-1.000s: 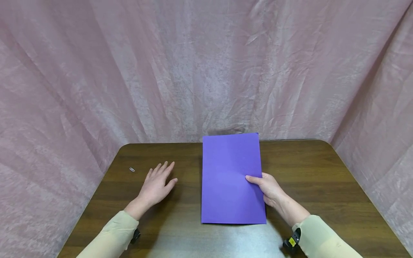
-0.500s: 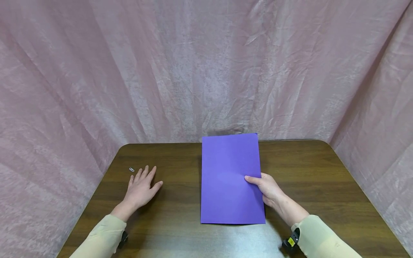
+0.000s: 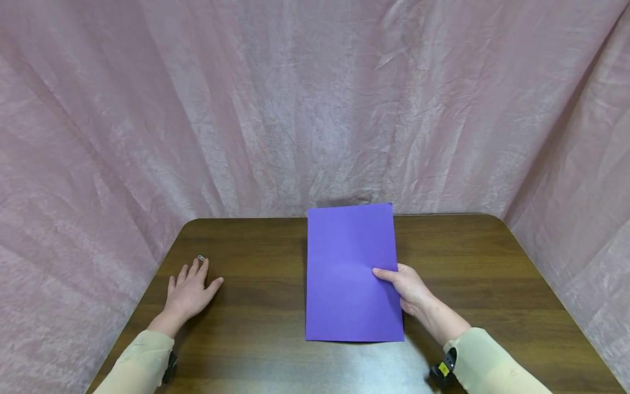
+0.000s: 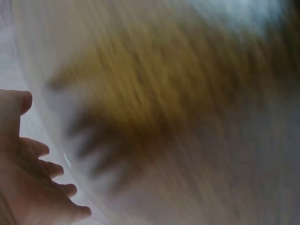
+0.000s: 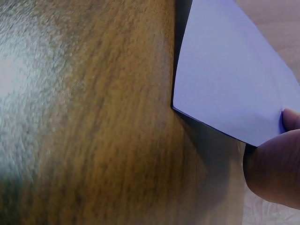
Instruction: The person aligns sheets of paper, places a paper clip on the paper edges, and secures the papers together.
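Note:
In the head view my right hand (image 3: 412, 287) pinches a purple sheet of paper (image 3: 349, 273) by its right edge, thumb on the front face and the other fingers behind it. The right wrist view shows the sheet's lower corner close over the table, with the hand (image 5: 276, 168) at its side. On the left, my left hand (image 3: 187, 295) is spread with fingers straight, holding nothing. A small paper clip (image 3: 201, 258) lies just beyond its fingertips, partly overlapped by them. The left wrist view has the hand (image 4: 37, 178) above the table, its shadow showing, with the clip (image 4: 68, 161) near the fingers.
A brown wood-grain table (image 3: 266, 306) with rounded back corners lies under both hands. Pink curtains (image 3: 315, 109) hang behind it and along the sides. Light reflects off the table's front middle.
My left hand has moved leftward over the table to the paper clip, its fingers still spread. The right hand and purple sheet have stayed almost in place.

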The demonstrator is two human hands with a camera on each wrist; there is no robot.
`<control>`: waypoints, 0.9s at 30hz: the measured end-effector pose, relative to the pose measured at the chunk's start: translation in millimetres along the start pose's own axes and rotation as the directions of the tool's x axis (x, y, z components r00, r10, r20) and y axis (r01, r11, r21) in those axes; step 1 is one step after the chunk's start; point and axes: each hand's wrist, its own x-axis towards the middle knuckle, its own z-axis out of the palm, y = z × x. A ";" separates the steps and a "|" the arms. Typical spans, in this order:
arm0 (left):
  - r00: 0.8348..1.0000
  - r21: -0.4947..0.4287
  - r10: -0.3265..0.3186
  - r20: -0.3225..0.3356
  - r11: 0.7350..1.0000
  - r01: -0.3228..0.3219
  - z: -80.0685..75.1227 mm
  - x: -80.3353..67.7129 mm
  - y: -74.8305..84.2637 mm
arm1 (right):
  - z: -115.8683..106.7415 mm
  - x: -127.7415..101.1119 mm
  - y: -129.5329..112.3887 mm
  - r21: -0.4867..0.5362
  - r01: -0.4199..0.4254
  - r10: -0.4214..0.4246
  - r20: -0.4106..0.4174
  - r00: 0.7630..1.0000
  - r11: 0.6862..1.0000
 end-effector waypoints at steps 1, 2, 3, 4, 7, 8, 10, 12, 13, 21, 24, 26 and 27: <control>1.000 0.001 -0.008 0.005 1.000 0.008 -0.5 0.4 -3.0 | 0.1 0.0 0.0 0.000 0.000 0.000 -0.001 1.000 1.000; 1.000 0.003 -0.016 0.011 1.000 0.016 -1.2 0.9 -5.8 | 0.1 -0.1 0.0 -0.001 0.000 0.000 -0.003 1.000 1.000; 1.000 0.003 -0.023 0.015 1.000 0.023 -2.0 1.4 -8.2 | 0.2 -0.3 -0.1 -0.002 0.001 -0.001 -0.004 1.000 1.000; 0.999 0.003 -0.028 0.020 1.000 0.028 -2.9 2.0 -10.5 | 0.3 -0.4 -0.2 -0.004 0.002 -0.002 -0.006 1.000 1.000; 0.998 0.002 -0.045 0.035 0.999 0.045 -5.4 4.0 -16.0 | 0.4 -0.7 -0.4 -0.007 0.002 -0.002 -0.007 1.000 1.000; 0.998 0.002 -0.048 0.038 0.999 0.048 -6.1 4.6 -17.3 | 0.4 -0.8 -0.5 -0.008 0.002 -0.002 -0.008 1.000 1.000; 0.998 0.004 -0.047 0.040 0.999 0.047 -7.4 5.8 -19.0 | 0.4 -0.8 -0.4 -0.009 0.002 -0.002 -0.009 1.000 1.000; 0.998 0.010 -0.040 0.038 0.999 0.040 -7.6 7.2 -19.5 | 0.5 -1.1 -0.2 -0.009 0.002 -0.002 -0.007 1.000 1.000; 0.999 0.011 -0.035 0.036 0.999 0.034 -7.9 7.9 -19.9 | 0.6 -1.0 -0.1 -0.009 0.002 -0.002 -0.008 1.000 1.000; 0.999 0.022 -0.006 0.037 1.000 0.006 -6.2 15.8 -23.1 | 0.5 -1.1 -0.2 -0.018 0.003 -0.003 -0.008 1.000 1.000; 0.999 0.030 0.004 0.042 1.000 -0.006 -4.9 17.8 -24.3 | 0.5 -1.2 -0.6 -0.019 0.003 -0.003 -0.009 1.000 1.000; 0.999 0.031 0.015 0.042 0.999 -0.017 -4.1 18.5 -24.8 | 0.9 -1.9 -1.0 -0.022 0.006 -0.006 -0.010 1.000 1.000; 0.999 0.033 0.020 0.041 0.999 -0.022 -3.7 18.6 -24.9 | 0.9 -1.9 -1.2 -0.024 0.007 -0.007 -0.012 1.000 1.000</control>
